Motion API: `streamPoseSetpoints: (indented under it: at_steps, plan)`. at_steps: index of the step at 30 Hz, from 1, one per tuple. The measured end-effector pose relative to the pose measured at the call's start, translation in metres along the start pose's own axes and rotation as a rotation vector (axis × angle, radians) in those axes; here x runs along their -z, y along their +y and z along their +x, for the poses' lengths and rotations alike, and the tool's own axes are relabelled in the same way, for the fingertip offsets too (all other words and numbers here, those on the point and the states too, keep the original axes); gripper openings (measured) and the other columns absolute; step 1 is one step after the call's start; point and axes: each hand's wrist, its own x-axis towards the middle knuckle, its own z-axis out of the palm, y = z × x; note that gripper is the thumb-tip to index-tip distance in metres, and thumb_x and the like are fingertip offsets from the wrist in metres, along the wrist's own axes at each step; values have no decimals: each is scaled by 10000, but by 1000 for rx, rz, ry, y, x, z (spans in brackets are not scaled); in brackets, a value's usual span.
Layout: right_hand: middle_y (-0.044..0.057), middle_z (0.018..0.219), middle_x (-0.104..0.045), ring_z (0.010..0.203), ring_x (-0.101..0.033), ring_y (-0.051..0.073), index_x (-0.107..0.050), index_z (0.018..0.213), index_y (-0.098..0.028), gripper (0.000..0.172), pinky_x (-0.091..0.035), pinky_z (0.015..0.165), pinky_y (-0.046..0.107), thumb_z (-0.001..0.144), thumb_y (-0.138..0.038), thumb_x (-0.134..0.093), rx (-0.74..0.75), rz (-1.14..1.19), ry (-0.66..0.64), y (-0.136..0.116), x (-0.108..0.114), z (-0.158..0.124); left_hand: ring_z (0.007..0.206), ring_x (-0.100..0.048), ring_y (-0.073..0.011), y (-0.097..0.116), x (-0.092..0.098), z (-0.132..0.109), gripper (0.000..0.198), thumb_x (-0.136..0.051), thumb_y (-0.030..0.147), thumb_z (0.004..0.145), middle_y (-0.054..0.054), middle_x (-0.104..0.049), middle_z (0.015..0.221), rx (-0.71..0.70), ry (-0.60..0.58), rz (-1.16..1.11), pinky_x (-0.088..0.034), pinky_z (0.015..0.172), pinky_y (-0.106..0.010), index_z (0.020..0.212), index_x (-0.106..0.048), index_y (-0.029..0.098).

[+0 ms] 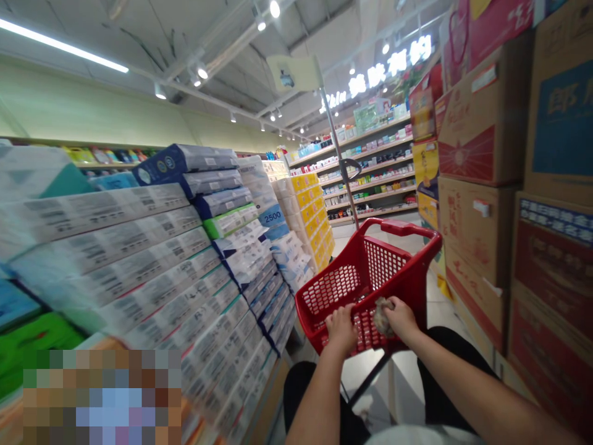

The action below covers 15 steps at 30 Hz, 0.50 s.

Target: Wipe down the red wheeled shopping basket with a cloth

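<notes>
A red plastic shopping basket cart [407, 281] stands in the aisle in front of me, empty as far as I can see. My left hand [341, 327] is closed over its near rim. My right hand [399, 316] grips the same rim a little to the right and also clutches a small crumpled grey-brown wad [382, 316]. A metal pole [340, 157] rises from the far side of the cart.
Stacked packs of tissue paper [152, 278] line the left side of the aisle. Tall piles of cardboard boxes [486, 204] stand on the right. Shelves of goods [370, 179] run across the far end. A narrow strip of floor [343, 238] leads ahead.
</notes>
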Motion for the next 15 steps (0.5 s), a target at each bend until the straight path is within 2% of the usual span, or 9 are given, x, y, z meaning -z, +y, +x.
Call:
streamPoseSetpoints:
  at_steps: [3,6,10,15]
  plan:
    - [81,834,-694,765,-636,202,-649,875,-170,172,-427,659,260,749,-194,-535,-106,-32,60,9,3,0,1184,-433,-213,0,-1,0,564,-481,272,816,-21,-520,1289,-6,9,-9,-250,1032,-376,1370,-387,323]
    - [114,891,-705,804,-648,214,-669,949,-140,245,-441,691,264,738,-169,-548,-165,-32,102,7,-1,-2,1180,-433,-220,0,-3,1,571,-487,277,808,-25,-524,1281,-11,16,-22,-243,1036,-394,1370,-392,319]
    - [92,873,-701,814,-638,198,-675,829,-155,190,-444,716,244,713,-120,-529,-51,-79,-20,-5,-15,-7,1188,-425,-222,0,-3,0,575,-489,275,803,-26,-518,1288,2,19,-30,-238,1039,-396,1369,-394,315]
    - [101,848,-683,797,-627,207,-660,806,-161,154,-445,698,257,731,-153,-526,-23,-157,15,-4,-15,-14,1187,-423,-219,-1,-1,-2,568,-480,277,818,-28,-514,1290,-12,10,-24,-237,1037,-383,1375,-379,319]
